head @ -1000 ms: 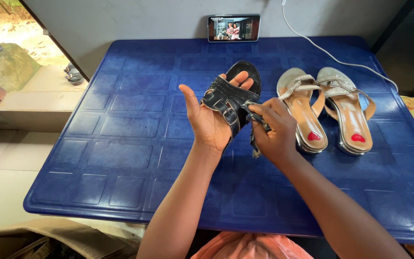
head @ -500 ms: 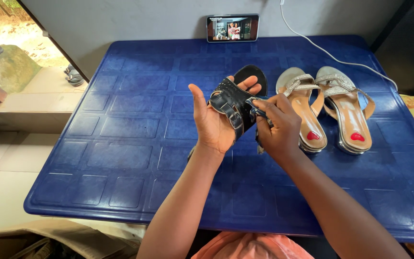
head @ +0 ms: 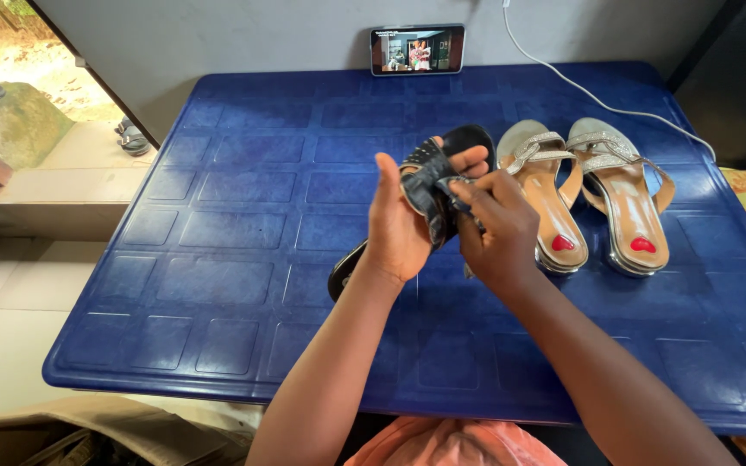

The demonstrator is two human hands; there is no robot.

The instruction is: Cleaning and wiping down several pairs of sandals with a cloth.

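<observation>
The left hand's [head: 399, 229] grip is clamped on a black sandal [head: 429, 185], palm wrapped under the sole and fingertips curled over the far edge, so the shoe is held up above the blue worktop [head: 218, 259], tilted on its side with the strap toward the other hand. Its heel end pokes out below the wrist, near the worktop surface. The right hand's [head: 494, 233] grip is closed on a small dark cloth [head: 459, 194], bunched between thumb and fingers and pressed against the sandal's buckled strap — cloth and strap are touching, both hands close together over the middle of the worktop.

Just to the right of the hands lies a pair of tan sandals [head: 589, 194] with sparkly straps and red heart marks at the heels, side by side, soles down, toes pointing far. At the far edge a phone [head: 417, 49] stands propped against the wall, its screen lit, and a white cable [head: 597, 99] runs from the wall across the far right corner.

As a judgement: the wiping of the black sandal is in mid-course, the cloth working at the strap. Whether the tan pair is cleaned or waiting cannot be told from here, and no second black sandal is in view — so how much remains is uncertain
</observation>
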